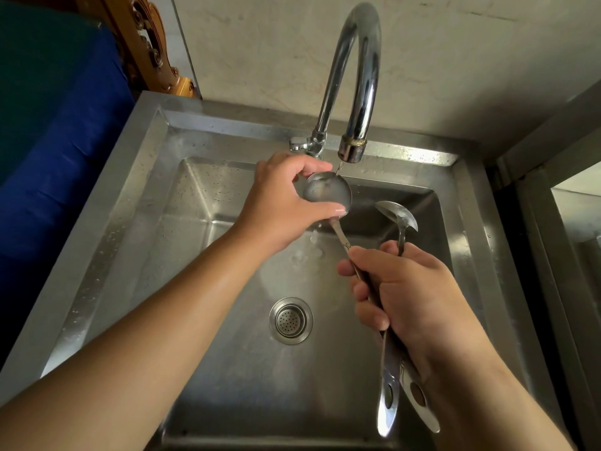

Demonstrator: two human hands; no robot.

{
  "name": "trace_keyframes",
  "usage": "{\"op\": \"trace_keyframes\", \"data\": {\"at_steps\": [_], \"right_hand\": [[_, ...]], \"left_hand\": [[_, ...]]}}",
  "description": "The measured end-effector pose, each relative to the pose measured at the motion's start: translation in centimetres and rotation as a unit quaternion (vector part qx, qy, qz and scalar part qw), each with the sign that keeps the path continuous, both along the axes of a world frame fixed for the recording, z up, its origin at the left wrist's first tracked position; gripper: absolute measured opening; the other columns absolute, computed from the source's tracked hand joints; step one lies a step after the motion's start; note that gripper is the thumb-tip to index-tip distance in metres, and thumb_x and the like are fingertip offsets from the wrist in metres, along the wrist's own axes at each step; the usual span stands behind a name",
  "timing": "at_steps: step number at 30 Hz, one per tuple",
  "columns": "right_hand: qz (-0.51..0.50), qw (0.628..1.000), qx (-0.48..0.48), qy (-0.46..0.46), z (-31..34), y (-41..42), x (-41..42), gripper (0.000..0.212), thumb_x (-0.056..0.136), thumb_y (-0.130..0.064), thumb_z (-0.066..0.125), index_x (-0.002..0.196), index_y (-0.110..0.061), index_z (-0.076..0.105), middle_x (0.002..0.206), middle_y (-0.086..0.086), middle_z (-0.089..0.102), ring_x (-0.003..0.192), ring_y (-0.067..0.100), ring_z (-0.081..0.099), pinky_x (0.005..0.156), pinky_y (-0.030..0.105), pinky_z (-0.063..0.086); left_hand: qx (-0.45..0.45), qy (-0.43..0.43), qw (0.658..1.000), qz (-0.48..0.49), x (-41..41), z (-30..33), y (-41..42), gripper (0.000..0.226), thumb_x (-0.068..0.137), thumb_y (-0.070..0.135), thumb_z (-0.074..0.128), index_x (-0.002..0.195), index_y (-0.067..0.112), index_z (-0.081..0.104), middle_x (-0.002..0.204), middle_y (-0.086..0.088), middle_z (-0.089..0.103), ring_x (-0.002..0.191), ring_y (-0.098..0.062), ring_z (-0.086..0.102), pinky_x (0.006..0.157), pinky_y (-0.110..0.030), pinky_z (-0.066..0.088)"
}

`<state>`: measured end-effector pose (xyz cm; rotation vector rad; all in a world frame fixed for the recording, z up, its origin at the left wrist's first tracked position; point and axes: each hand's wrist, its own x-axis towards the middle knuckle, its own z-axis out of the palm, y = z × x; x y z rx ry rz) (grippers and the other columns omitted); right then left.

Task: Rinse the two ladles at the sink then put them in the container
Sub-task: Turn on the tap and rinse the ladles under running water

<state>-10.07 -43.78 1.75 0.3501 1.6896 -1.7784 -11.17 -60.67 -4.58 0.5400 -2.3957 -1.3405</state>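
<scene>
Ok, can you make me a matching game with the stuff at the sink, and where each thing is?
Things:
1. shiny curved metal faucet
2. round metal drain strainer
3. steel ladle bowl under the water
4. second steel ladle bowl

Places:
A. cupped by the left hand
B. in the sink floor
C. right of the stream, untouched by the left hand
D. above the basin, running

Pairs: 1-D, 2-B, 3-A, 4-C

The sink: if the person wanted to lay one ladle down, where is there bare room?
The sink floor is bare left of the drain strainer and near its front edge. It is crowded under the faucet, where the left hand rubs one ladle, and at right, where the right hand has a grip on both handles.
</scene>
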Motion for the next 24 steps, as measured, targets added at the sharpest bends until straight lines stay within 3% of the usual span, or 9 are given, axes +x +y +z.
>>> {"op": "trace_keyframes", "data": {"at_steps": [4, 9, 12, 15, 18, 21, 24], "right_hand": [[-0.004, 1.0, 0.001, -0.003, -0.4, 0.1, 0.3, 0.022, 0.093, 0.004, 0.058, 0.093, -0.013, 0.042, 0.052, 0.008, 0.065, 0.033, 0.011, 0.046, 0.027, 0.017, 0.03], [-0.004, 1.0, 0.0, 0.02, -1.1, 0.0, 0.5, 0.026, 0.093, 0.001, 0.059, 0.085, -0.014, 0.04, 0.052, 0.008, 0.065, 0.031, 0.013, 0.041, 0.028, 0.017, 0.029], [0.002, 0.999, 0.007, 0.047, -1.3, 0.0, 0.3, 0.022, 0.093, -0.001, 0.06, 0.09, -0.013, 0.042, 0.054, 0.008, 0.066, 0.034, 0.015, 0.042, 0.029, 0.019, 0.03], [0.005, 0.998, 0.012, 0.062, -1.4, 0.2, 0.2, 0.022, 0.093, 0.0, 0.059, 0.09, -0.012, 0.041, 0.055, 0.008, 0.066, 0.032, 0.015, 0.041, 0.028, 0.019, 0.03], [0.003, 0.998, 0.011, 0.066, -1.5, 0.3, 0.3, 0.024, 0.093, 0.0, 0.059, 0.087, -0.012, 0.039, 0.055, 0.009, 0.065, 0.031, 0.016, 0.041, 0.029, 0.018, 0.031], [0.003, 0.997, 0.013, 0.071, -1.6, 0.2, 0.5, 0.028, 0.093, 0.0, 0.058, 0.083, -0.013, 0.036, 0.054, 0.007, 0.065, 0.03, 0.016, 0.039, 0.029, 0.018, 0.03], [0.002, 0.997, 0.016, 0.078, -1.7, 0.1, 0.7, 0.03, 0.094, 0.0, 0.058, 0.08, -0.014, 0.035, 0.053, 0.005, 0.065, 0.031, 0.015, 0.04, 0.028, 0.019, 0.03]], "left_hand": [[-0.047, 0.015, 0.999, 0.007, -0.8, -0.5, 0.3, 0.044, 0.055, 0.039, 0.093, 0.091, 0.032, 0.069, 0.087, 0.02, 0.05, 0.098, -0.011, 0.047, 0.076, -0.007, 0.034], [-0.087, 0.085, 0.992, 0.044, -1.5, -0.6, 0.6, 0.017, 0.072, 0.029, 0.086, 0.081, 0.019, 0.076, 0.08, 0.002, 0.059, 0.089, -0.016, 0.052, 0.072, -0.006, 0.035], [-0.088, 0.097, 0.99, 0.046, -1.3, -0.6, 0.3, 0.007, 0.082, 0.018, 0.078, 0.089, 0.019, 0.079, 0.082, 0.003, 0.06, 0.092, -0.02, 0.057, 0.078, -0.006, 0.036], [-0.063, 0.062, 0.996, 0.02, -0.6, -0.7, -0.3, 0.026, 0.085, 0.01, 0.07, 0.105, 0.024, 0.077, 0.086, 0.012, 0.056, 0.096, -0.018, 0.056, 0.079, -0.004, 0.035], [0.007, 0.012, 1.0, -0.011, -0.1, -0.6, -0.7, 0.047, 0.077, 0.006, 0.074, 0.118, 0.03, 0.072, 0.095, 0.016, 0.06, 0.088, 0.004, 0.053, 0.075, -0.001, 0.035], [0.087, -0.042, 0.995, -0.022, 0.4, -0.5, -0.9, 0.064, 0.067, 0.016, 0.085, 0.124, 0.04, 0.068, 0.112, 0.015, 0.065, 0.089, 0.009, 0.05, 0.066, 0.003, 0.034], [0.101, -0.055, 0.993, -0.012, 0.7, -0.4, -0.6, 0.071, 0.061, 0.022, 0.091, 0.124, 0.045, 0.066, 0.11, 0.02, 0.062, 0.088, 0.008, 0.049, 0.062, 0.003, 0.034]]}}
